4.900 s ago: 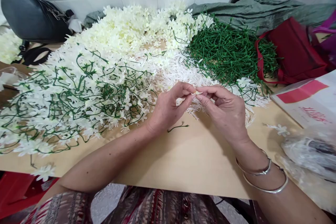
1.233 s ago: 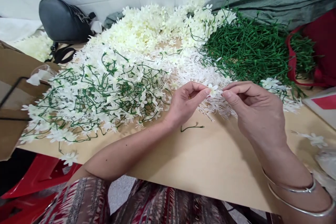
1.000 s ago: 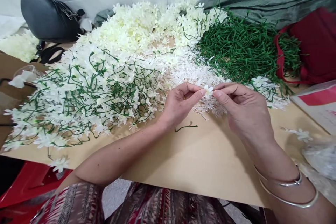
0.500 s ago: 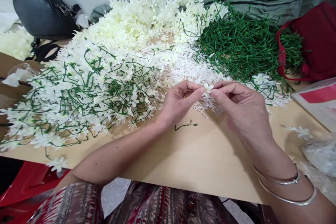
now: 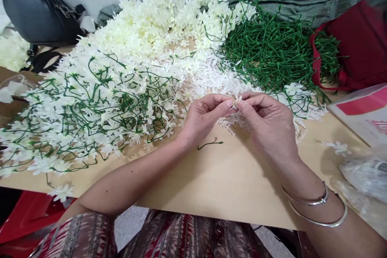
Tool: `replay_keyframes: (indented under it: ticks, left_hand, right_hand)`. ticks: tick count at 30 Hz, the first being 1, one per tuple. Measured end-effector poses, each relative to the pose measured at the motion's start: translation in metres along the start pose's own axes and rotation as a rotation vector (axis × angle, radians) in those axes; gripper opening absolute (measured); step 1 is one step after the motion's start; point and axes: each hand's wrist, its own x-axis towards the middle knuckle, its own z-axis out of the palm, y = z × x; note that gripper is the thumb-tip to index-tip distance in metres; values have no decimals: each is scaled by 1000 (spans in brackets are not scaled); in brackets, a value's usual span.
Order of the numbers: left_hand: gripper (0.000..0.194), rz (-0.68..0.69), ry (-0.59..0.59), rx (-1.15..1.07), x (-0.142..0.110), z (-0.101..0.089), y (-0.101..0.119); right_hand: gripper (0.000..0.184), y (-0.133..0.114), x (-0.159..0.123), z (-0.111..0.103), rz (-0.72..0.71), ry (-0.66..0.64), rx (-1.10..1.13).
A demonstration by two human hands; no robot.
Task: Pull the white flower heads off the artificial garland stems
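White flower (image 5: 237, 103): above the counter (image 5: 223, 189). I read the left hand (image 5: 199, 119) with fingers pinched on it, then the right hand (image 5: 272, 129) likewise; the fingers have closed in, so its petals show less.

Left hand (image 5: 204, 119) and right hand (image 5: 270, 123) pinch small white artificial flower (image 5: 237, 102) above pale wooden desk (image 5: 229, 185); single green plastic stem (image 5: 211, 143) lies below.

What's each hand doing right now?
Left hand: closed, pinching the small white flower.
Right hand: closed, fingertips pinching at the same flower.
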Motion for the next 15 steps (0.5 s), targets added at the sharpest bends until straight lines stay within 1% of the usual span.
replay_keyframes:
  ticks: [5, 9, 12, 15]
  left_hand:
    - [36, 16, 0, 16, 0, 3, 1]
    - [31, 42, 29, 23, 1, 1, 0]
    - [31, 19, 3, 11, 2, -1, -3]
    - [33, 20, -7, -4, 4, -2, -5]
  right_hand:
    - [14, -2, -1, 3, 19, 19, 18]
    - [13, 0, 0, 3, -9, 56, 24]
    - [15, -1, -1, 4, -48, 73, 4]
    - [17, -3, -2, 5, -64, 62, -32]
